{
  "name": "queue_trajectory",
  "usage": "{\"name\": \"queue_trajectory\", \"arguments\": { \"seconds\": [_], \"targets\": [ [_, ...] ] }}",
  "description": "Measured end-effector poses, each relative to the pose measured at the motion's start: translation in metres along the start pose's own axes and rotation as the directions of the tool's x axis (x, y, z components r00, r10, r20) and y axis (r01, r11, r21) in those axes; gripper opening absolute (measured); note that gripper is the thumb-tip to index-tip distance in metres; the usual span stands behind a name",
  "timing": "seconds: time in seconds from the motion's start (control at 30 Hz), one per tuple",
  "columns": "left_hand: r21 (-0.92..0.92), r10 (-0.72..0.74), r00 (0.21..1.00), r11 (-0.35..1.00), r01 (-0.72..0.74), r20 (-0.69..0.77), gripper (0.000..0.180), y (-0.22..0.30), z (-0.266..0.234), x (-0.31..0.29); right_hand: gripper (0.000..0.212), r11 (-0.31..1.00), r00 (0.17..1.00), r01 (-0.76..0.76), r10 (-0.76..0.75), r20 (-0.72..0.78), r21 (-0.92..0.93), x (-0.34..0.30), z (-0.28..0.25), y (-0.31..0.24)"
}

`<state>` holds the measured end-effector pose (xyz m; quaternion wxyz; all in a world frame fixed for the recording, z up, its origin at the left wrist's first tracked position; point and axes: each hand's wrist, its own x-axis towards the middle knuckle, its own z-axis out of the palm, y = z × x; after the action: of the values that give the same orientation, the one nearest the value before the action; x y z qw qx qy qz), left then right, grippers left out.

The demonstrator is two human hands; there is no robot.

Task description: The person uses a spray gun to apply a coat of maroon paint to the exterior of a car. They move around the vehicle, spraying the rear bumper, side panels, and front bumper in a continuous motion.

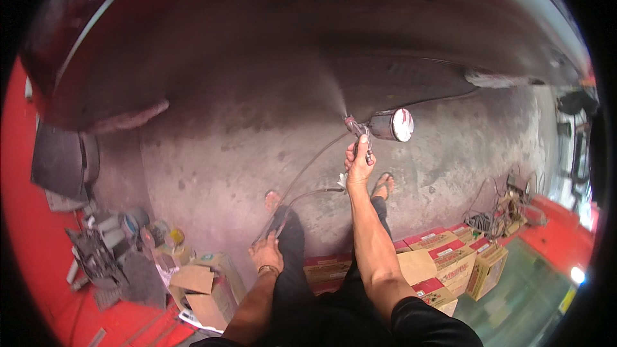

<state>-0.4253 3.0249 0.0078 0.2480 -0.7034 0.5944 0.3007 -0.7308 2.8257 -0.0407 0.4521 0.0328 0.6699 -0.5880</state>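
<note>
My right hand (360,166) is wrapped round the handle of a spray gun (357,130), near the middle of the view. A dark cup with a white, red-marked end (387,124) sticks out to the gun's right. Pale mist (331,87) fans from the nozzle toward a large, dark, curved vehicle body panel (244,32) across the top. Lower left, beside my leg, my left hand (267,256) is closed round a thin dark air hose (302,170). The hose loops up toward the gun; my fingers partly hide it.
Cardboard boxes (443,258) are stacked close by my right leg. An opened carton (200,289) and a pile of tins and parts (122,244) lie at lower left. Coiled cables (491,222) rest at right. My sandalled feet stand on stained grey floor (212,173).
</note>
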Motion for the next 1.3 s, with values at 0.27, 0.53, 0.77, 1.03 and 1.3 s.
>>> {"name": "queue_trajectory", "arguments": {
  "seconds": [0.27, 0.53, 0.77, 1.03, 1.3],
  "targets": [
    [0.208, 0.24, 0.968, 0.945, -0.251, 0.076, 0.037, 0.119, 0.004, -0.032, 0.056, 0.994, 0.974, 0.107, -0.107, -0.2, -0.011, 0.095, -0.193, -0.149],
    [0.296, 0.495, 0.859, 0.808, -0.509, 0.126, 0.037, 0.289, 0.011, -0.059, 0.063, 0.98, 0.894, 0.195, -0.161, -0.418, 0.039, 0.188, -0.381, -0.301],
    [0.181, 0.623, 0.767, 0.746, -0.641, 0.15, 0.036, 0.404, 0.013, -0.064, 0.067, 0.959, 0.734, 0.278, -0.244, -0.633, -0.047, 0.233, -0.521, -0.43],
    [0.167, 0.666, 0.736, 0.717, -0.677, 0.124, 0.039, 0.436, -0.009, -0.076, 0.071, 0.909, 0.669, 0.414, -0.279, -0.689, 0.033, 0.206, -0.562, -0.51],
    [0.219, 0.534, 0.84, 0.812, -0.54, 0.091, 0.041, 0.347, -0.067, -0.066, 0.067, 0.953, 0.725, 0.292, -0.167, -0.668, 0.078, 0.172, -0.475, -0.421]
  ]
}}
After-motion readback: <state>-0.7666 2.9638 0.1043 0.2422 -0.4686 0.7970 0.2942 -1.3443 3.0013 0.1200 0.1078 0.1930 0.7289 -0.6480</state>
